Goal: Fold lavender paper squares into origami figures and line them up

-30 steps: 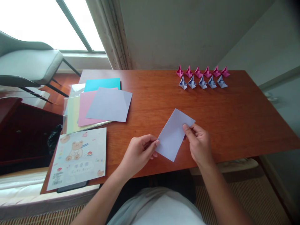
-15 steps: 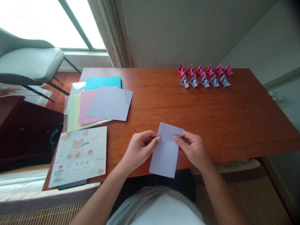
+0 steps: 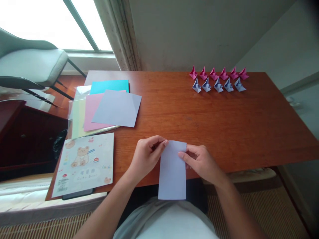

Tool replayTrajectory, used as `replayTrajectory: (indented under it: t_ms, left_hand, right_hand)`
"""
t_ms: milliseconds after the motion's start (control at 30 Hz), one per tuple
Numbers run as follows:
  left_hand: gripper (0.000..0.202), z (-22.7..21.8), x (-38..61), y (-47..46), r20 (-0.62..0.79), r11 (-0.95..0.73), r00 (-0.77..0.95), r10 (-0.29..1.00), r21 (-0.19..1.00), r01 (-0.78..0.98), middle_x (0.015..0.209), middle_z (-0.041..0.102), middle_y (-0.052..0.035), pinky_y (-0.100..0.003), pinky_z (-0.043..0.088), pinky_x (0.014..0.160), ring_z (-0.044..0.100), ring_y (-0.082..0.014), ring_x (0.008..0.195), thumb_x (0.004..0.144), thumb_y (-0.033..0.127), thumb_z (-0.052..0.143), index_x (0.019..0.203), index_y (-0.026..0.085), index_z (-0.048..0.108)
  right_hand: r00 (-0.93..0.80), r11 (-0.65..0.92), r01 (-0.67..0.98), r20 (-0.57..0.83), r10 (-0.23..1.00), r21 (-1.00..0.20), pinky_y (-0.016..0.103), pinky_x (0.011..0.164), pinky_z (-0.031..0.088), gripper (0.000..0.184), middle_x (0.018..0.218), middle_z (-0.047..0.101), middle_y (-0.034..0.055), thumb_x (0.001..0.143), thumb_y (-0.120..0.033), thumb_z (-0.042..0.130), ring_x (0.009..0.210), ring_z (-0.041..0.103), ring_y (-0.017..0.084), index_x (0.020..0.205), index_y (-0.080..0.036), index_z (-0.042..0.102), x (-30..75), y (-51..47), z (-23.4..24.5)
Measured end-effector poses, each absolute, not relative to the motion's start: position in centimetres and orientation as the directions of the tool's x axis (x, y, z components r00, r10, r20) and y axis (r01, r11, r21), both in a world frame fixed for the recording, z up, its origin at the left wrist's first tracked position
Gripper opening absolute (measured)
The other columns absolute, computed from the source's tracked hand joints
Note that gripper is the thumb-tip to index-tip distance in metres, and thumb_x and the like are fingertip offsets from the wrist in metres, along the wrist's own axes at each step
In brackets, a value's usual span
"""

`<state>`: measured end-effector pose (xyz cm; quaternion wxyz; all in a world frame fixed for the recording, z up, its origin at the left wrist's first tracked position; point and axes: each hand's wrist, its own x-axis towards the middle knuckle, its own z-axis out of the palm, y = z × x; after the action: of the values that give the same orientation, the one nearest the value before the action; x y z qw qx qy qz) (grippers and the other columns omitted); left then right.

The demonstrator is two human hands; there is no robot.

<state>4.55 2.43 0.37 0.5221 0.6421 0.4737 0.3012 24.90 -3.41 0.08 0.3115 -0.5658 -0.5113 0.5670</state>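
A lavender sheet of paper folded into a long rectangle (image 3: 172, 172) hangs upright over the near edge of the wooden table (image 3: 199, 119). My left hand (image 3: 147, 156) pinches its top left corner. My right hand (image 3: 200, 162) pinches its top right edge. Both hands sit close together at the table's front edge, fingers closed on the paper.
A stack of coloured paper sheets (image 3: 109, 106) lies at the left, with a bear-printed paper pack (image 3: 84, 164) in front of it. Two rows of folded paper figures, pink (image 3: 218, 73) and lavender (image 3: 218, 85), stand at the back right. A grey chair (image 3: 30, 66) stands by the window.
The folded paper has turned from a slant to upright and come toward me, off the table's front edge. Both hands moved nearer to me with it.
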Motion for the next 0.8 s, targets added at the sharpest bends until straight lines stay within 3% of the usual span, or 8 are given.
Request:
replayTrajectory:
  t_ms: [133, 267, 333, 467, 600, 800]
  left_hand:
    - [0.027, 0.4, 4.6, 1.9, -0.164, 0.096, 0.409, 0.898, 0.979, 0.182, 0.073, 0.063, -0.0011, -0.021, 0.039, 0.055, 0.052, -0.0121, 0.062, 0.094, 0.042, 0.062, 0.090, 0.016, 0.067]
    - [0.038, 0.4, 3.9, 1.3, -0.238, 0.091, 0.593, 0.770, 0.959, 0.267, 0.058, 0.048, 0.0032, -0.020, 0.031, 0.048, 0.041, -0.0089, 0.052, 0.096, 0.043, 0.058, 0.069, 0.015, 0.059]
    - [0.039, 0.5, 3.5, 1.1, -0.264, 0.116, 0.604, 0.752, 0.955, 0.273, 0.058, 0.048, 0.0031, -0.020, 0.032, 0.048, 0.043, -0.0092, 0.052, 0.096, 0.044, 0.056, 0.071, 0.015, 0.061]
    - [0.037, 0.8, 3.2, 1.0, -0.303, 0.196, 0.579, 0.757, 0.950, 0.242, 0.062, 0.054, 0.0013, -0.020, 0.036, 0.050, 0.046, -0.0103, 0.055, 0.094, 0.046, 0.059, 0.078, 0.014, 0.067]
    - [0.036, 0.9, 3.3, 1.1, -0.359, 0.325, 0.572, 0.738, 0.931, 0.166, 0.068, 0.058, -0.0003, -0.020, 0.040, 0.052, 0.049, -0.0109, 0.059, 0.093, 0.046, 0.061, 0.089, 0.012, 0.071]
    - [0.029, 0.6, 3.7, 1.0, -0.406, 0.487, 0.526, 0.747, 0.873, -0.018, 0.075, 0.060, -0.0001, -0.017, 0.038, 0.054, 0.048, -0.0074, 0.061, 0.090, 0.043, 0.069, 0.096, 0.014, 0.072]
  right_hand:
    - [-0.076, -0.287, 0.177, -0.304, 0.950, -0.942, 0.024, 0.057, 0.050, 0.027, 0.074, 0.069, 0.0012, 0.094, -0.044, 0.063, 0.065, 0.062, 0.015, 0.087, -0.019, 0.072, 25.0, -3.3, 0.0]
    - [0.061, -0.223, 0.114, -0.217, 0.974, -0.968, 0.023, 0.058, 0.050, 0.023, 0.075, 0.069, 0.0004, 0.092, -0.043, 0.066, 0.066, 0.063, 0.014, 0.086, -0.021, 0.072, 25.1, -3.3, 0.1]
    - [0.084, -0.200, 0.116, -0.191, 0.978, -0.973, 0.022, 0.056, 0.049, 0.023, 0.072, 0.068, -0.0003, 0.091, -0.042, 0.067, 0.063, 0.062, 0.013, 0.082, -0.021, 0.071, 25.0, -3.3, 0.3]
    - [0.079, -0.188, 0.094, -0.181, 0.980, -0.978, 0.022, 0.053, 0.048, 0.023, 0.071, 0.068, -0.0005, 0.092, -0.043, 0.065, 0.062, 0.062, 0.014, 0.083, -0.022, 0.070, 24.7, -3.2, 0.6]
    - [-0.020, -0.185, 0.072, -0.187, 0.982, -0.980, 0.026, 0.063, 0.053, 0.021, 0.081, 0.070, 0.0013, 0.093, -0.043, 0.064, 0.073, 0.066, 0.017, 0.095, -0.024, 0.072, 24.6, -3.2, 0.2]
    - [-0.056, -0.112, 0.225, -0.127, 0.990, -0.968, 0.029, 0.069, 0.052, 0.021, 0.077, 0.069, 0.0009, 0.095, -0.039, 0.064, 0.075, 0.066, 0.019, 0.087, -0.023, 0.075, 24.9, -3.5, -0.8]
